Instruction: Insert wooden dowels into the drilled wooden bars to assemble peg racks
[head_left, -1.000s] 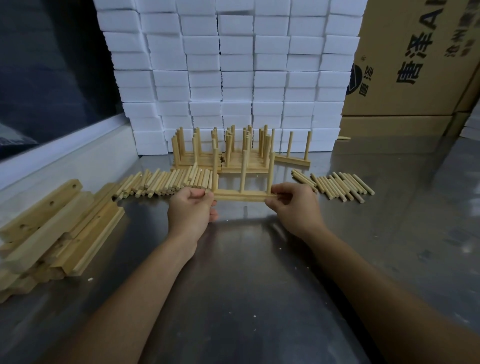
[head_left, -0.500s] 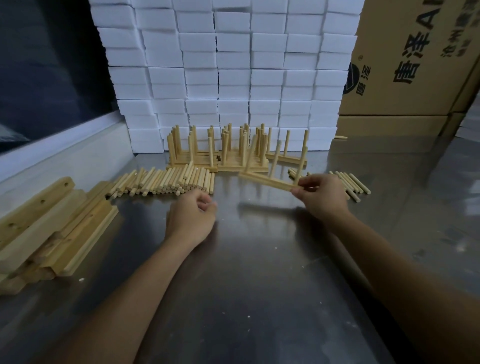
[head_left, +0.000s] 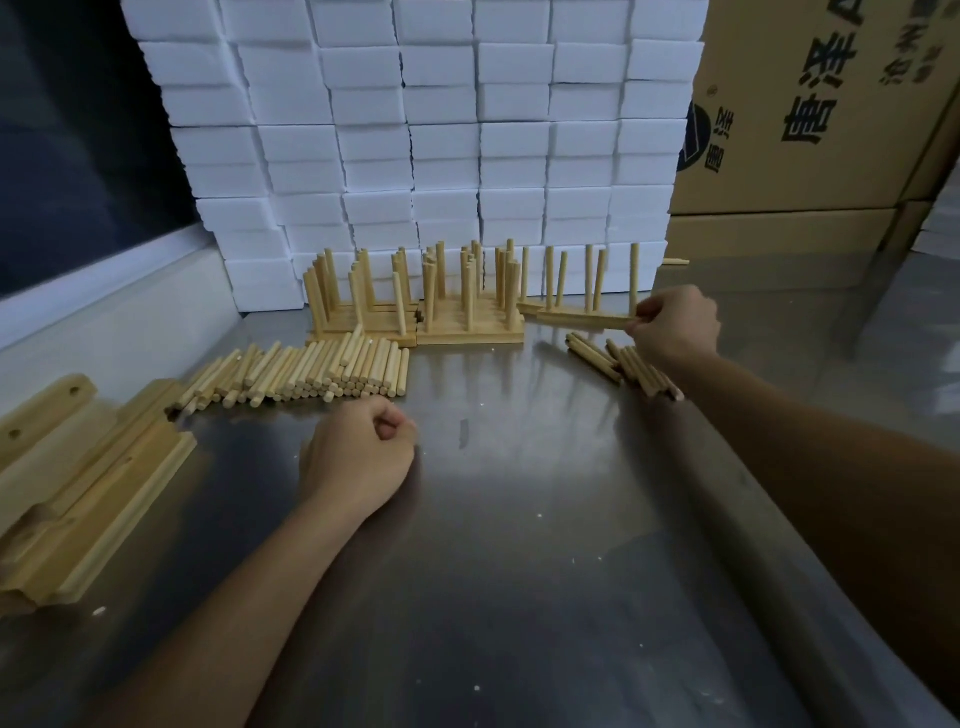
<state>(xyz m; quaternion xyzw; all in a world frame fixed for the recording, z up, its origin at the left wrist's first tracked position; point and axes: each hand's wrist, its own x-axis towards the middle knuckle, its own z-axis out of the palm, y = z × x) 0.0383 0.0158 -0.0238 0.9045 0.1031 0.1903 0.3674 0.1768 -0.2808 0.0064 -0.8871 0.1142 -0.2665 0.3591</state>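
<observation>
Right hand (head_left: 672, 325) pinches peg rack (head_left: 584, 317) beside finished racks (head_left: 467, 312).

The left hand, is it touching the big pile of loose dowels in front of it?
Apart. The head view shows the left hand fisted on the metal table, with a strip of bare steel between its knuckles and the near ends of the dowel pile.

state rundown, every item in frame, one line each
Right hand: pinches the end of the finished rack.
Finished rack: three dowels upright, beside the other racks.
Left hand: curled, holds nothing, rests on the table.
Rack group: assembled, standing against the foam blocks.
Loose dowels: lying in a row.
Drilled bars: stacked, no dowels in.
</observation>
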